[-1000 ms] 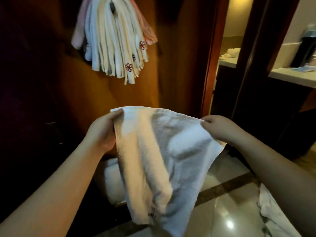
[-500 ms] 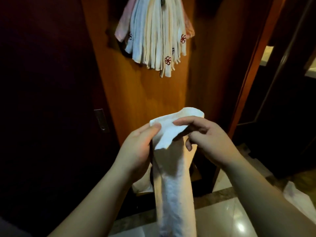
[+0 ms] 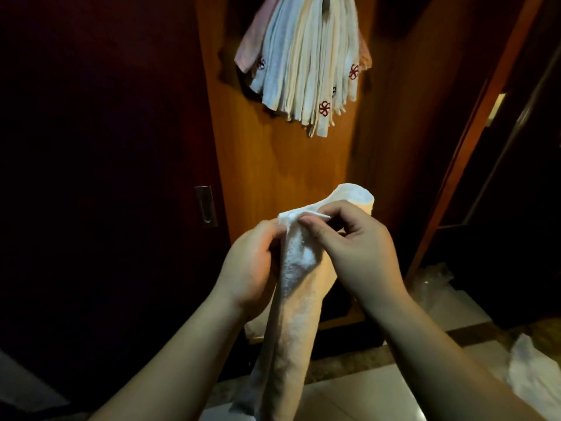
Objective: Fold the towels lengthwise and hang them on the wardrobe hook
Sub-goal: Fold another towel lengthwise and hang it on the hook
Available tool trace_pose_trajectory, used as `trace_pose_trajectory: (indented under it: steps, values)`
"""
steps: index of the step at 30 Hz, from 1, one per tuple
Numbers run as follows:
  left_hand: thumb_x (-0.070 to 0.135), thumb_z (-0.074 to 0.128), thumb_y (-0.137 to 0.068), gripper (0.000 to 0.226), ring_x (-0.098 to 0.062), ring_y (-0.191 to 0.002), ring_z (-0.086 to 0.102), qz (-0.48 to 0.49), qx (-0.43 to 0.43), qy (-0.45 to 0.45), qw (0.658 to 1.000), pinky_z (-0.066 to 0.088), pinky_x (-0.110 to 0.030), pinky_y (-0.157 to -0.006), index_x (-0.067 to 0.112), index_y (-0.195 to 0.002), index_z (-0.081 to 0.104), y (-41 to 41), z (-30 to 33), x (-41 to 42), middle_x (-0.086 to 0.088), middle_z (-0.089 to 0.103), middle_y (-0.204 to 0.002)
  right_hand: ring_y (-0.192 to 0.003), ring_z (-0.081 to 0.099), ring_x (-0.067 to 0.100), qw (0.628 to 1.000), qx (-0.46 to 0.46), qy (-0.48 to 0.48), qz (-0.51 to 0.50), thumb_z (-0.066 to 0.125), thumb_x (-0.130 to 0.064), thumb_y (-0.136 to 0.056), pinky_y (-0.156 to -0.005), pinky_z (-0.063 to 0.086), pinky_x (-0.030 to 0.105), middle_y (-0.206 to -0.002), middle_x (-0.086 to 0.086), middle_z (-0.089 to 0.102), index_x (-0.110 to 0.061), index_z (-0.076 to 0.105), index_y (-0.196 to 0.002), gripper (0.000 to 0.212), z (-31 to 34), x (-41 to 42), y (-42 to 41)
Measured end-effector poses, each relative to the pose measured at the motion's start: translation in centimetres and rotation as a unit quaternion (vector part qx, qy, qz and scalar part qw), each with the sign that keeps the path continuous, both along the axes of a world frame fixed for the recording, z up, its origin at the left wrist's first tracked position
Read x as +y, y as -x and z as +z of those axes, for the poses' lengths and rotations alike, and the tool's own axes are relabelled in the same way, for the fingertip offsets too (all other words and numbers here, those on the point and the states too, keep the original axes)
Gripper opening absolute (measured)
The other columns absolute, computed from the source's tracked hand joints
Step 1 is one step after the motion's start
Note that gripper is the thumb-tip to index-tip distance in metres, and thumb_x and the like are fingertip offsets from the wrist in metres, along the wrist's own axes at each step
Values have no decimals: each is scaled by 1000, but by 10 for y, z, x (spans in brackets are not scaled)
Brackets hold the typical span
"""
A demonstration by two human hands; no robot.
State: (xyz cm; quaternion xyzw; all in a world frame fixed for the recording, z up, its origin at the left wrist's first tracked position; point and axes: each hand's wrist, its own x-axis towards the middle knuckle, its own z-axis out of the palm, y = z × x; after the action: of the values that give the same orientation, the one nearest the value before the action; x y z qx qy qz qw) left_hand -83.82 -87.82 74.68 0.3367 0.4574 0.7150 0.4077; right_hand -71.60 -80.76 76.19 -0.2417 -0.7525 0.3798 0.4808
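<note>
While both hands are pinching the top corners of the white towel [image 3: 291, 287] together, I'm watching the edges: left hand [image 3: 252, 262] and right hand [image 3: 361, 247] are clamped on it, the rest dangling in a long narrow strip. I'd be lining the corners up flush before lifting. Up on the wardrobe panel [image 3: 282, 165], the hook [image 3: 325, 3] is already carrying a fat bundle of hung towels [image 3: 306, 65], so squeezing another on looks fiddly. Another loose cloth [image 3: 528, 372] is lying on the floor.
</note>
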Motion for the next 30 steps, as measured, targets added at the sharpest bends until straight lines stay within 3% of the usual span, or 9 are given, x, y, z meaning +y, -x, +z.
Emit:
trace_pose_trajectory:
  steps: [3, 8, 12, 14, 17, 20, 23, 27, 30]
  values:
    - [22, 41, -90, 48, -39, -111, 60, -53, 4, -26, 998, 46, -44, -93, -7, -122, 63, 4, 0, -5, -36, 59, -121, -74, 63, 4, 1000, 0, 4, -10, 74, -31, -87, -62, 45, 14, -78, -12, 70, -24, 72, -81, 9, 2, -4, 4]
    - [11, 40, -83, 41, -5, -72, 66, -101, 106, -53, 988, 49, -15, -61, 5, -114, 66, 9, 4, -12, 2, 71, -81, -83, 65, 9, 999, 5, -52, -13, 71, -32, -88, -67, 48, 20, -83, -11, 69, -25, 72, -85, 8, 2, -4, 3]
    - [28, 54, -96, 24, -17, -95, 70, -71, 146, -37, 986, 53, -25, -75, 18, -108, 72, 6, 8, -17, -3, 74, -99, -84, 63, 7, 996, 5, -85, -8, 70, -33, -88, -67, 46, 15, -88, -15, 68, -38, 66, -85, 7, -1, -5, 3]
    - [38, 57, -90, 31, -15, -98, 71, -43, 165, -22, 985, 55, -26, -77, 18, -107, 72, 4, 7, -17, -2, 75, -103, -84, 63, 7, 995, 6, -102, -2, 69, -30, -90, -68, 45, 14, -89, -15, 67, -41, 63, -85, 13, -4, -5, 3]
    - [35, 58, -84, 28, -14, -95, 72, -21, 144, -25, 989, 56, -22, -75, 18, -101, 74, 1, 5, -14, -2, 76, -100, -84, 60, 5, 991, -24, -130, -3, 66, -27, -90, -70, 43, 13, -87, -13, 65, -41, 62, -87, 15, -7, -2, 2]
    - [32, 57, -90, 24, -18, -94, 72, 1, 129, -15, 992, 54, -28, -77, 21, -97, 77, 4, -2, -10, -6, 76, -100, -91, 59, -1, 982, -117, -148, 12, 68, -23, -91, -74, 42, 10, -90, -18, 65, -31, 69, -98, 11, -6, 3, -4]
    - [34, 60, -91, 24, -24, -95, 71, 4, 121, -2, 993, 53, -38, -84, 20, -102, 76, 10, -12, -8, -10, 76, -102, -86, 58, -5, 961, -252, -113, 1, 68, -34, -90, -68, 43, 12, -85, -21, 65, -43, 61, -96, 13, 1, 19, -23]
    - [32, 61, -87, 20, -18, -89, 70, -1, 120, 10, 993, 52, -31, -79, 25, -96, 78, 20, -18, -12, -7, 76, -97, -79, 60, 5, 875, -475, -69, -53, 63, -43, -93, -68, 49, 27, -85, -13, 64, -38, 64, -99, 8, -10, 49, -44]
    - [30, 60, -85, 20, -15, -83, 69, -6, 136, 19, 990, 54, -25, -74, 23, -92, 78, 28, -19, -18, -5, 75, -91, -79, 58, 1, 857, -512, -33, -51, 64, -47, -91, -65, 44, 24, -85, -18, 59, -37, 67, -113, 24, -13, 65, -54]
